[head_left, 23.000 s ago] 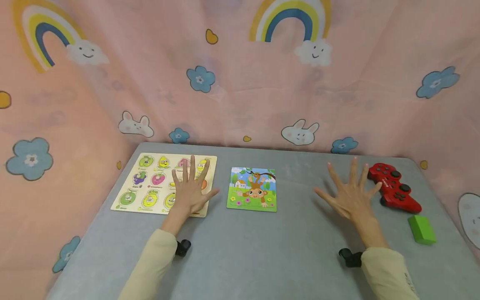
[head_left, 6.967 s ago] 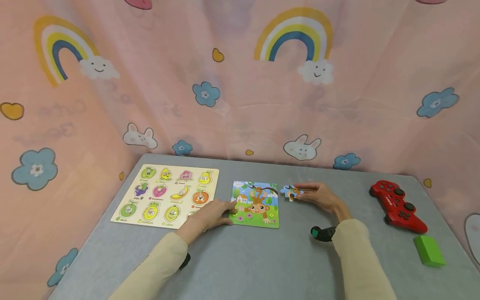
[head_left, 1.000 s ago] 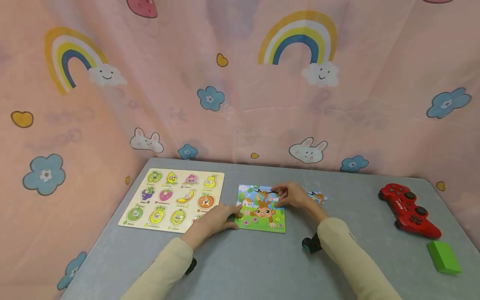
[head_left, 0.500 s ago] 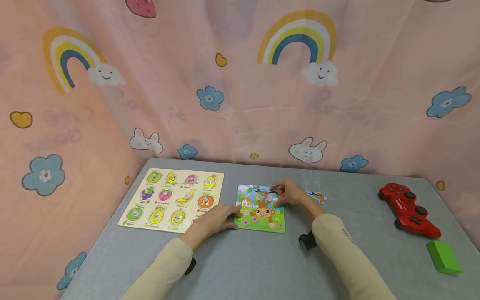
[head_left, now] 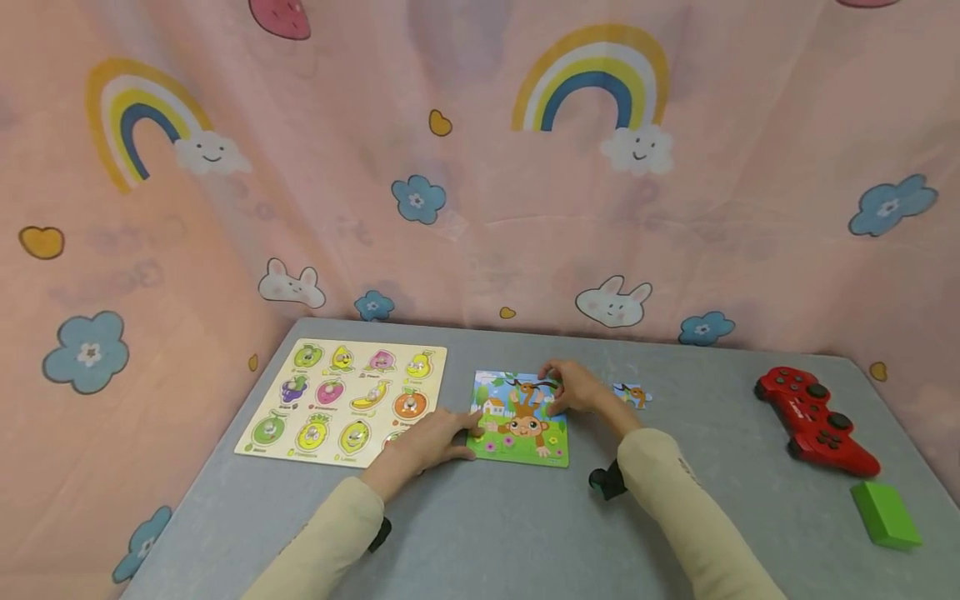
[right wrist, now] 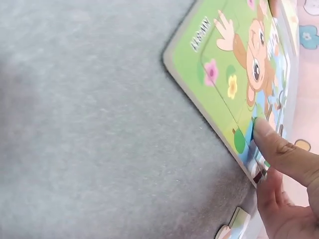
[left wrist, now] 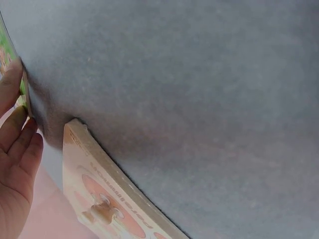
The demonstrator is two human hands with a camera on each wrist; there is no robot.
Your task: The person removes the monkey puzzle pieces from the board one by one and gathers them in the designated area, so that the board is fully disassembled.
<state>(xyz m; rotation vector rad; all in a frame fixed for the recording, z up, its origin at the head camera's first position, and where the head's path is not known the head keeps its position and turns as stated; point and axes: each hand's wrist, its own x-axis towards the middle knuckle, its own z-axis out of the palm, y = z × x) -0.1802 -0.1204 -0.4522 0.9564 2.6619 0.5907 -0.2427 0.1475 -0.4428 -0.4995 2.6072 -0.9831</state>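
Observation:
A square monkey jigsaw puzzle (head_left: 522, 427) lies flat on the grey table. My left hand (head_left: 429, 440) holds its left edge, with fingertips at the rim in the left wrist view. At the upper right corner of the puzzle my right hand (head_left: 583, 392) pinches, the thumb (right wrist: 279, 149) on the picture and the other fingers at the edge. Whether a piece there is lifted I cannot tell. One loose jigsaw piece (head_left: 632, 395) with an orange animal on it lies just right of my right hand, partly hidden by it.
Left of the puzzle lies a cream fruit peg board (head_left: 322, 408), partly under my left forearm. Over on the right are a red game controller (head_left: 817, 421) and a green block (head_left: 886, 515). A pink patterned curtain (head_left: 480, 250) hangs behind the table.
Seven seconds ago my right hand held the loose jigsaw piece; now that piece lies on the table and the hand is at the puzzle's corner. Over the last second both hands stay nearly still.

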